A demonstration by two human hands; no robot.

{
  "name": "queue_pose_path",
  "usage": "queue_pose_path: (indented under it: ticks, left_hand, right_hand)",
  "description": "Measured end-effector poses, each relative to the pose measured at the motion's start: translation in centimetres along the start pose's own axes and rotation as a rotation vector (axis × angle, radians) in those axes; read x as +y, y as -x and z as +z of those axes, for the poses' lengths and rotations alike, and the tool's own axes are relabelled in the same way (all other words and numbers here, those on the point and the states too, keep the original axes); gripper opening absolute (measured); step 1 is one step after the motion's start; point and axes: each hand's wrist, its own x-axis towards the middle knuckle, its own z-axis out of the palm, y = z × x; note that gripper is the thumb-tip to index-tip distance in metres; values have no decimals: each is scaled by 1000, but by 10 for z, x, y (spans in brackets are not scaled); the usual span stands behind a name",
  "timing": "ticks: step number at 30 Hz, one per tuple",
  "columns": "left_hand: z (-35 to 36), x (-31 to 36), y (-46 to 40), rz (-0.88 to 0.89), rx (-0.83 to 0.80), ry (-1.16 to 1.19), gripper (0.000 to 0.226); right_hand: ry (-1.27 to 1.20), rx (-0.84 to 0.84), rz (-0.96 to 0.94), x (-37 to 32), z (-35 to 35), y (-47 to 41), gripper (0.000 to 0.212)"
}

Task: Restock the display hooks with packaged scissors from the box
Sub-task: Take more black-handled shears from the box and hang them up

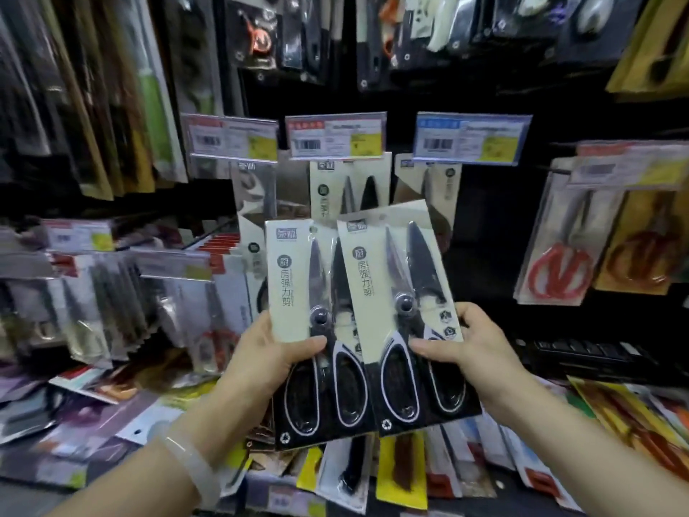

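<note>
I hold two identical packs of black-handled kitchen scissors upright in front of the display. My left hand (261,352) grips the left scissors pack (298,278) at its middle, thumb across the front. My right hand (473,348) grips the right scissors pack (376,270), which overlaps the left pack's right edge and tilts slightly left. Behind them, matching scissors packs (348,188) hang on a hook under the middle price tag (337,138). The box is not in view.
More price tags hang left (233,139) and right (471,138). Red-handled scissors (559,270) hang at the right. Packaged knives and tools crowd the left hooks (112,292) and the lower row (402,468). Other packs hang above (261,35).
</note>
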Motion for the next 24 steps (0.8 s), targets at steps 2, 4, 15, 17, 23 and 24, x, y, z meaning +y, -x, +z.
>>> queue_pose_path:
  ticks: [2,4,15,17,23,24]
  left_hand:
    - [-18,-1,-3,3,44,26,35]
    - [-32,-5,-6,5,75,37,33]
    - [-65,-33,-21,-37,25,58,47]
    - [-66,-36,-21,-32,26,55,46]
    - [-73,-41,-20,-44,4,76,51]
    - [-75,-41,-20,-48,0,82,56]
  right_hand:
    - [18,-16,-31,-2,20,-6,48]
    - [9,-25,-75,-6,37,-13,46]
    - [-53,13,-205,-12,76,-40,45]
    - [-44,15,-229,-11,76,-42,45]
    - [-92,5,-269,-12,78,-40,44]
    - [-99,4,-259,-14,78,-43,43]
